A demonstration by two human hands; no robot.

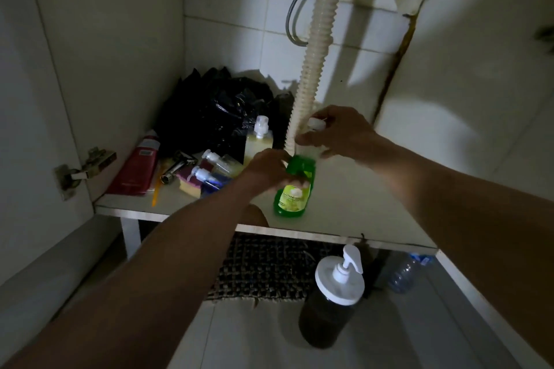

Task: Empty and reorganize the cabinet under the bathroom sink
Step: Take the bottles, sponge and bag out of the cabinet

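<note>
A green bottle [295, 189] with a pale label stands on the cabinet shelf [359, 207], just in front of the ribbed drain hose [317, 39]. My left hand [266, 171] grips its left side. My right hand [338, 132] curls round its white cap at the top. Left of them lie a yellow pump bottle [259, 141], a small clear pump bottle [221, 160], a blue pump bottle [209, 180], a sponge [187, 184], a red tube [136, 168] and a metal tap part [177, 166]. Behind these sits a black plastic bag [215, 108].
On the floor below the shelf stand a dark pump bottle [329, 302] with a white top and a clear plastic bottle [404, 272] to its right, with a woven mat [269, 266] behind. The open cabinet door [39, 99] with its hinge is at the left.
</note>
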